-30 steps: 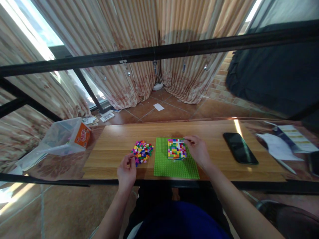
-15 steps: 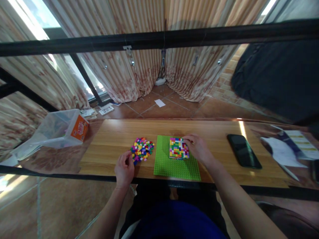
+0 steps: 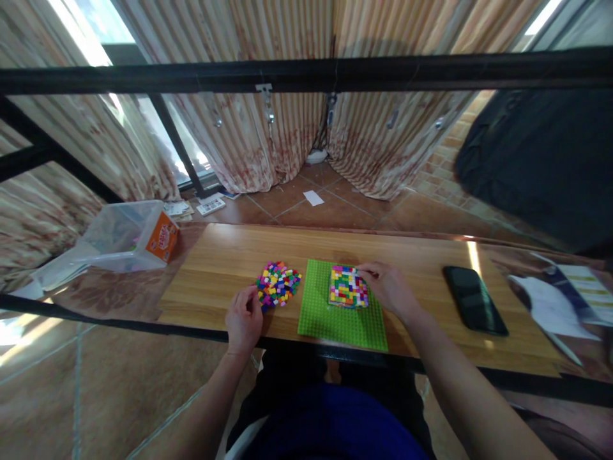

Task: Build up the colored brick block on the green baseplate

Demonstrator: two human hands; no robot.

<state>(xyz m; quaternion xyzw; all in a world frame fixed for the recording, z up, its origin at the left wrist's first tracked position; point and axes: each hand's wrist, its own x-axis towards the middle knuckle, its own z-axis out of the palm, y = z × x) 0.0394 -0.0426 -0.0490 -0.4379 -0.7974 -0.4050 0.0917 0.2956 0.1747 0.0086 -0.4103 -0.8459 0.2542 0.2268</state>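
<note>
A green studded baseplate [image 3: 318,319] lies on the wooden board in front of me. On its upper part stands a square block of many-coloured building bricks [image 3: 348,287]. My right hand [image 3: 385,284] is at the block's upper right corner, thumb and forefinger pinched together there; whatever is between the fingertips is too small to make out. Left of the baseplate lies a loose pile of small coloured bricks [image 3: 278,285]. My left hand [image 3: 244,317] rests at the pile's lower left edge with its fingers curled and closed, and their tips are partly hidden.
A black phone [image 3: 474,300] lies on the wooden board [image 3: 191,281] at the right, with papers [image 3: 550,306] beyond it. A clear plastic bin [image 3: 124,236] with an orange label stands at the left. A dark metal rail [image 3: 297,75] crosses the view above the board.
The whole view has shifted slightly, so things appear a little farther right. Both hands keep their places at the pile and at the block's corner.
</note>
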